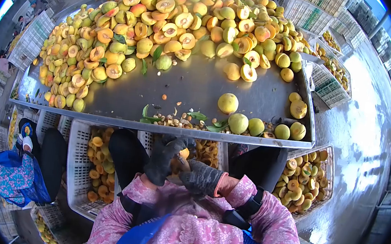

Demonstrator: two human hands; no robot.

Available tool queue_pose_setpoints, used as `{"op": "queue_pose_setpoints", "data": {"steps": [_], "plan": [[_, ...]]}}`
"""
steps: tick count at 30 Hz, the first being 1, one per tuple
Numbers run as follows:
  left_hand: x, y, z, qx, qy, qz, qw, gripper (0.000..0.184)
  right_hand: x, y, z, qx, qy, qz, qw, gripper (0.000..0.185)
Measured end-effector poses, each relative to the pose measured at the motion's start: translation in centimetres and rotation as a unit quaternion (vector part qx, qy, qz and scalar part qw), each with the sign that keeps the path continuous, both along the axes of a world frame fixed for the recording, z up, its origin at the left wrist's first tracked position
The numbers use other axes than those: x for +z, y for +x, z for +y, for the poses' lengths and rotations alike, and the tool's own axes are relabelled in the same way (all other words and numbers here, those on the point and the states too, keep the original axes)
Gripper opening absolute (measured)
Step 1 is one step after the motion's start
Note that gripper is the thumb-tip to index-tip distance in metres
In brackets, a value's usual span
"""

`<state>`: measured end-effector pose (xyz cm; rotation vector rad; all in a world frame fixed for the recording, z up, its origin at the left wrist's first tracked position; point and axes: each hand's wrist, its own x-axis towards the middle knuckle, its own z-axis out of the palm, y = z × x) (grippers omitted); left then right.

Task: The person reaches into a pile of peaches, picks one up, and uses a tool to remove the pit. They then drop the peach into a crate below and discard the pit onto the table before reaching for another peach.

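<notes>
My left hand [161, 162], in a dark glove, is closed around a yellow peach piece [184, 153] above the crates between my knees. Close against it, my right hand [199, 176] in a grey knit glove has its fingers curled; what it grips is hidden and blurred. Just beyond my hands is the near rim of a metal table [175, 130], heaped with whole and halved peaches [169, 29]. Several whole peaches [238, 123] sit along its near right edge. Pits [176, 121] and green leaves are scattered by the rim.
White crates of peach halves stand under the table, one [78, 171] at my left knee. Another crate of peach halves [304, 183] is at my right. A co-worker [19, 170] sits at the left. Stacked crates [307, 14] and wet floor [349, 152] lie to the right.
</notes>
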<state>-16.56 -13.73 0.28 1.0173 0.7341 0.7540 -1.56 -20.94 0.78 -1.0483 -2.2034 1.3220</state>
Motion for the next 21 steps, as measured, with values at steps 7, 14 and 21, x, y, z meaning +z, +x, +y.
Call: {"op": "queue_pose_setpoints", "data": {"steps": [7, 14, 21], "plan": [[0.4, 0.4, -0.6, 0.006, 0.373, 0.2, 0.906, 0.02, -3.0, -1.5, -1.5, -0.114, 0.149, -0.082, 0.979, 0.013], [1.1, 0.4, -1.4, 0.067, 0.407, 0.229, 0.882, 0.019, -1.7, -1.9, -0.7, -0.132, -0.196, 0.142, 0.961, 0.023], [-2.7, -0.4, -1.4, 0.091, 0.091, 0.091, 0.987, 0.021, -2.3, -1.1, -1.2, -0.089, -0.105, 0.175, 0.975, 0.014]]}}
